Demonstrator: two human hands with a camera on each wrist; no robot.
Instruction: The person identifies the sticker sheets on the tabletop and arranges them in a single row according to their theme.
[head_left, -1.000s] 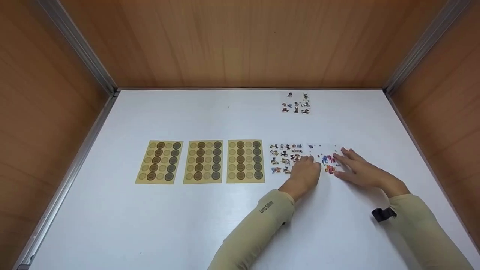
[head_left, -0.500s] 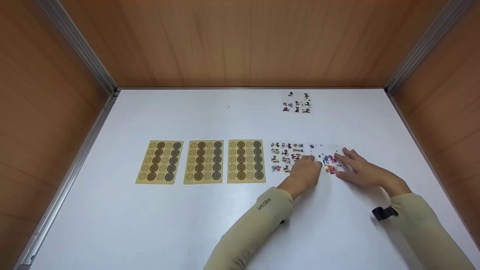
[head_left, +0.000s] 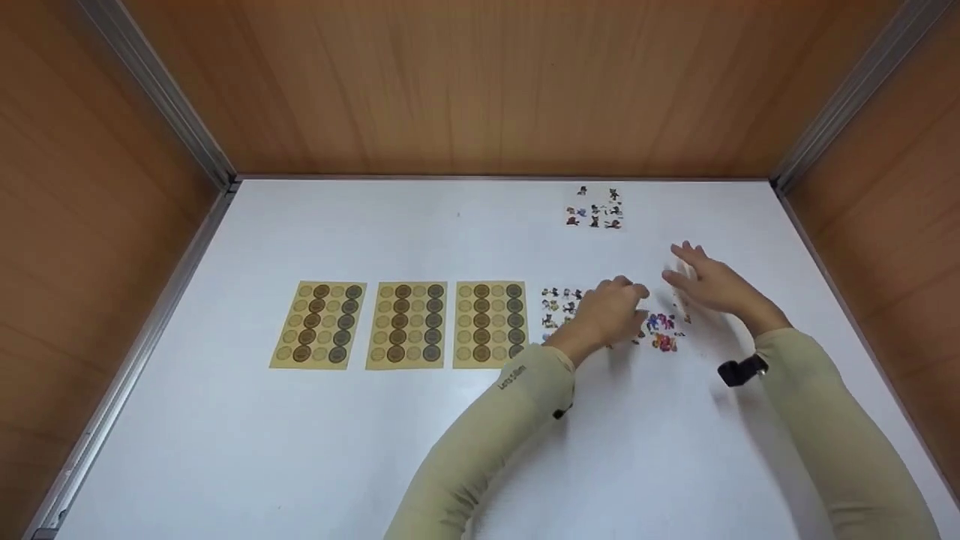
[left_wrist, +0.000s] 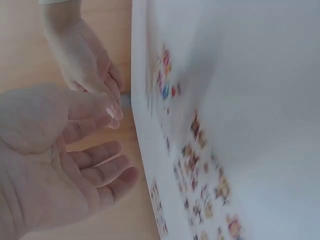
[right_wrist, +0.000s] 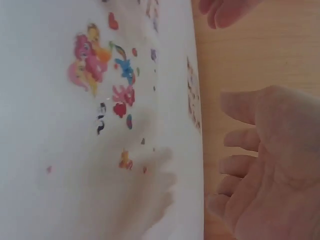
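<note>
Over the right side of the white table, both hands are raised and hold nothing. My left hand hangs above the gap between two clear sticker sheets, with its fingers loosely bent in the left wrist view. Part of the cartoon sticker sheet is hidden beneath it. To its right lies the sheet with colourful pony stickers, seen closer as pink and yellow pony figures in the right wrist view. My right hand is spread above that sheet's right edge, its palm and relaxed fingers showing.
Three tan sheets of round, coin-like stickers lie in a row: a left sheet, a middle sheet and a right sheet. Farther back rests another clear sticker sheet. Wooden panels enclose the table's back and sides.
Both hands have lifted off the sticker sheets. The right hand has moved up and away toward the back, while the left has risen slightly. The sheets lie where they were.
</note>
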